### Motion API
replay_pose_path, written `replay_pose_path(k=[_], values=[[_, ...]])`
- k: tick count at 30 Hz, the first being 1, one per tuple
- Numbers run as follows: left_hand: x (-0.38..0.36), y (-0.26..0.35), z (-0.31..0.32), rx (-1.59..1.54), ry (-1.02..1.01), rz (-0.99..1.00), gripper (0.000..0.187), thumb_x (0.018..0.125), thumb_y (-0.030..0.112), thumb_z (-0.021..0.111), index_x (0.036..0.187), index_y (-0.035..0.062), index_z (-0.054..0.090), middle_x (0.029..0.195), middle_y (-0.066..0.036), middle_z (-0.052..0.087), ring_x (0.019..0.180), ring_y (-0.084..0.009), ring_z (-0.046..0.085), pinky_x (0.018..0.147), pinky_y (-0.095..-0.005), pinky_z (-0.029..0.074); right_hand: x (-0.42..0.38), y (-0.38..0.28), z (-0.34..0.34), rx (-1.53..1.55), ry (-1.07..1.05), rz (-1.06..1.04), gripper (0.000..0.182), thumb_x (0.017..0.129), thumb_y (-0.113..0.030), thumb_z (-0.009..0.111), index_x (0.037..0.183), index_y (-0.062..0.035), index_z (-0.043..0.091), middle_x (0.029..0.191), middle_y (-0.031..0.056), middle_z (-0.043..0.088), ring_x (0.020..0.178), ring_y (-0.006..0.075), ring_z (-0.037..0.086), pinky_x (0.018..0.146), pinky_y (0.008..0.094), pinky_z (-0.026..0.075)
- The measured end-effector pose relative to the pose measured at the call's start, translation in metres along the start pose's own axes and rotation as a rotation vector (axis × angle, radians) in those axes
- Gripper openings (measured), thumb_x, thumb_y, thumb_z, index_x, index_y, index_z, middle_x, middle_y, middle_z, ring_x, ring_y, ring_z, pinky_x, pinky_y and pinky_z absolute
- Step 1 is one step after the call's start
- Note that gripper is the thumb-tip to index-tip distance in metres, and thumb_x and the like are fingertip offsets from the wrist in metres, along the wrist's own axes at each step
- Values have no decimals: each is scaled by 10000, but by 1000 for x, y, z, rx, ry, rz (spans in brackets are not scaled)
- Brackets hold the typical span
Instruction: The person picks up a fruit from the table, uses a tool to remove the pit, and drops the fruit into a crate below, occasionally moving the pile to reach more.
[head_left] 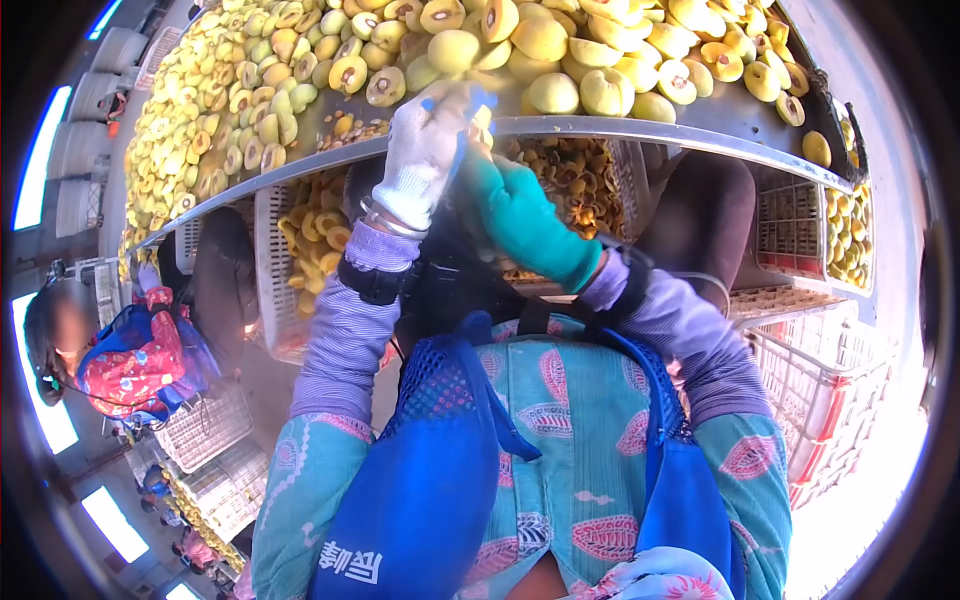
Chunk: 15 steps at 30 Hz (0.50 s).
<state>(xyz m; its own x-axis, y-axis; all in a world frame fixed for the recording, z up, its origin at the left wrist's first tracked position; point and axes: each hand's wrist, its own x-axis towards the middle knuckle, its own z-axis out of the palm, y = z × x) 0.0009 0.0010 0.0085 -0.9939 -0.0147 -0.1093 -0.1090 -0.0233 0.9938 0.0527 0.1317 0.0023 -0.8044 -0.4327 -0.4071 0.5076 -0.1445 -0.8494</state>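
Where the two gloved hands meet at the near rim of the metal surface (700, 125), a small piece of yellow fruit (484, 122) sits between them — mostly hidden, so its long axis cannot be told. The left hand (425, 150), in a white knit glove, is raised and closed around a blue-handled tool (470, 100) (blade not visible), fingers curled tight, wrist bent up from a striped purple sleeve. The right hand (520, 215), in a teal glove, comes in from below and to the right, forearm slanting up toward the left hand; its fingertips are blurred and partly behind the white glove, so whether it is gripping the fruit or only steadying it cannot be told. Both hands touch or nearly touch at that one spot, right at the edge. Beyond them, the heap of halved fruit (560, 60) covers the surface — well within reach of either hand. Under the rim, a white crate (270, 290) holds more yellow pieces. Another person (130, 360) sits off to the left, apart.
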Motion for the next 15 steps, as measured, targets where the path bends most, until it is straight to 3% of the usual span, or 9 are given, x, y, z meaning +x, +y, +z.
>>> replay_pose_path(k=[1,2,5,9,10,13,14,15], values=[[5,-1,0,40,6,42,357,999,255,553,1087,-84,624,829,-96,649,703,-151,607,643,-265,517,-1,-5,5,43,29,13,527,988,-561,408,945,-55,546,652,53,555,451,132,543,368,271,437],[7,-7,2,-116,-27,37,303,968,268,602,1014,-25,665,755,-34,612,634,-94,556,556,-231,451,-3,-5,10,48,48,-16,534,991,-560,399,939,-48,542,655,52,557,456,132,550,366,268,444],[2,-16,-1,-181,-44,9,293,966,252,608,1035,-26,666,776,-29,625,643,-83,558,562,-232,453,-5,3,6,71,-10,6,547,991,-564,393,920,-43,544,657,53,559,460,131,557,369,262,449],[15,-15,-29,-184,-192,-141,286,961,215,617,1103,-29,661,890,-52,677,754,-100,618,662,-227,494,6,-18,-20,-135,-112,23,501,986,-553,433,857,-82,548,627,24,526,462,100,512,381,253,396],[11,-3,-30,9,-154,-33,299,962,227,624,1134,-14,664,961,-54,689,844,-108,632,714,-230,504,-1,-26,-15,-70,-30,-12,444,1000,-502,453,852,-93,542,623,-1,513,469,91,491,394,249,371],[1,6,-33,-90,-15,-118,303,965,218,617,1167,-3,663,996,-41,688,888,-103,622,745,-239,509,15,-19,-14,82,189,-348,389,1019,-430,458,859,-86,544,623,-13,510,484,89,490,418,241,379],[-3,5,-28,-68,-6,-56,329,969,213,609,1221,3,637,1009,-30,683,907,-87,612,768,-244,511,9,-22,-14,151,170,-231,305,1020,-345,506,866,-86,551,627,-22,513,497,73,478,440,236,374],[-6,4,-27,-79,-25,-27,328,965,201,609,1235,17,631,1025,-39,687,919,-106,622,784,-257,515,6,-15,-9,105,179,-315,294,1015,-336,520,871,-81,552,624,-10,513,507,79,487,448,250,379]])
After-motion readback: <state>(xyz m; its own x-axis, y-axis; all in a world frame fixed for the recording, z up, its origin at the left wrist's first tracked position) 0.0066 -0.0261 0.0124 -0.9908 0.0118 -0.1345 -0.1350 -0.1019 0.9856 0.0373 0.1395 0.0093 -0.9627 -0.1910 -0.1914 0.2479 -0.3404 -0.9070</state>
